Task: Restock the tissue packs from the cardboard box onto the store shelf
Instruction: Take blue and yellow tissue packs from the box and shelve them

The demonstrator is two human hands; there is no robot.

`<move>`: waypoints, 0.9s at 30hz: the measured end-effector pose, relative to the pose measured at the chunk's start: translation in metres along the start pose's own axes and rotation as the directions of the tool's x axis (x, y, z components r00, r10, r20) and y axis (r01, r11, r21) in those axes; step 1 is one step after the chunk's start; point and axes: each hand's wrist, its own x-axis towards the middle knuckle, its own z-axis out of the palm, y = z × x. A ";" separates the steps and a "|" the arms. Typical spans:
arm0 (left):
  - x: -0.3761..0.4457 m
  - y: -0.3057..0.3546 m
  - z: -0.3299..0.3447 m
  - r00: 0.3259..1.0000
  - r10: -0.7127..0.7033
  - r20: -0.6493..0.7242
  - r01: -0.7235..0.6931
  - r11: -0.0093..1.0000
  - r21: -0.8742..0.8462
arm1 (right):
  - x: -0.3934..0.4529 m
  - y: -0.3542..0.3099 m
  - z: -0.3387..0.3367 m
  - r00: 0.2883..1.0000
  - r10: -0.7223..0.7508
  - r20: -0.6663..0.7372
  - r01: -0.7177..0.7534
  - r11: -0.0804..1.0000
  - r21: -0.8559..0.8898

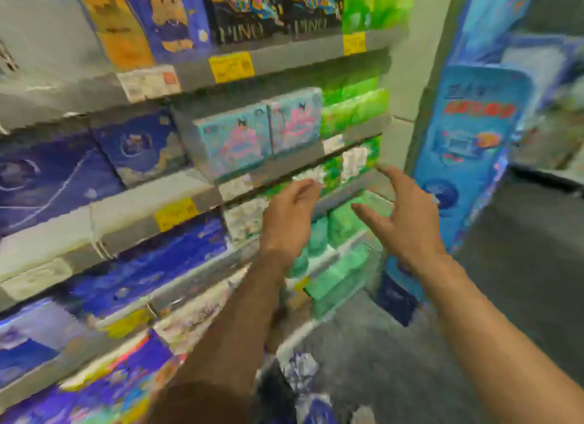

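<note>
- This was clearly a shop aisle, a supermarket sort of place.
- Grey metal shelves (294, 163) ran in tiers, crammed with packaged paper goods: blue packs (57, 177), green packs (350, 114), pastel cartoon ones (234, 139).
- Yellow price tags (231, 66) and white labels (148, 82) were stuck along the shelf edges.
- A tall blue promo stand (467, 145) stood at the end, on grey flooring (521, 281).

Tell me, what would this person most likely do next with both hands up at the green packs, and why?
Probably reach down for another pack. Both the left hand and the right hand are empty, fingers loose, in front of the green tissue packs on the shelf. The cardboard box is not in view, and the picture is blurred, so this is only a guess.
</note>
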 end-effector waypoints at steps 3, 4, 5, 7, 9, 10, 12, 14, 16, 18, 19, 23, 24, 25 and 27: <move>-0.066 -0.026 0.079 0.964 -0.157 0.213 0.163 0.987 -0.010 | -0.093 0.053 -0.064 0.950 0.311 -0.022 -0.312 0.949 -0.052; -0.090 -0.029 0.105 0.937 -0.177 0.303 0.189 0.982 -0.011 | -0.123 0.067 -0.088 0.917 0.395 -0.052 -0.398 0.916 -0.059; -0.114 -0.031 0.131 0.901 -0.182 0.393 0.197 0.980 0.001 | -0.153 0.080 -0.113 0.882 0.464 -0.086 -0.470 0.881 -0.056; -0.159 -0.031 0.185 0.815 -0.183 0.550 0.197 0.980 0.034 | -0.214 0.104 -0.160 0.799 0.574 -0.181 -0.588 0.808 -0.033; -0.202 -0.023 0.238 0.727 -0.173 0.664 0.172 0.983 0.068 | -0.274 0.125 -0.204 0.692 0.669 -0.271 -0.693 0.721 0.013; -0.225 -0.020 0.265 0.682 -0.165 0.713 0.150 0.985 0.084 | -0.306 0.136 -0.225 0.631 0.714 -0.303 -0.740 0.671 0.040; -0.271 -0.011 0.317 0.584 -0.182 0.791 0.148 0.982 0.117 | -0.365 0.156 -0.269 0.496 0.797 -0.345 -0.826 0.556 0.098; -0.319 -0.009 0.371 0.467 -0.212 0.859 0.159 0.975 0.154 | -0.419 0.175 -0.316 0.347 0.852 -0.391 -0.884 0.437 0.168; -0.372 -0.007 0.427 0.371 -0.244 0.896 0.161 0.967 0.196 | -0.473 0.193 -0.364 0.225 0.871 -0.436 -0.905 0.353 0.237; -0.429 0.001 0.480 0.288 -0.268 0.919 0.144 0.961 0.235 | -0.523 0.208 -0.410 0.129 0.875 -0.467 -0.917 0.284 0.279; -0.458 0.007 0.504 0.229 -0.275 0.934 0.137 0.959 0.249 | -0.546 0.214 -0.432 0.077 0.873 -0.482 -0.914 0.254 0.315; -0.553 0.032 0.595 0.067 -0.286 0.956 0.109 0.954 0.278 | -0.613 0.250 -0.509 -0.129 0.820 -0.557 -0.875 0.170 0.453; -0.565 0.034 0.614 0.051 -0.288 0.956 0.097 0.954 0.282 | -0.623 0.259 -0.524 -0.160 0.808 -0.568 -0.868 0.159 0.470; -0.575 0.035 0.633 0.039 -0.291 0.956 0.093 0.953 0.287 | -0.630 0.270 -0.537 -0.192 0.800 -0.568 -0.861 0.140 0.488; -0.584 0.035 0.666 0.033 -0.304 0.952 0.090 0.950 0.300 | -0.638 0.294 -0.553 -0.228 0.802 -0.552 -0.850 0.113 0.515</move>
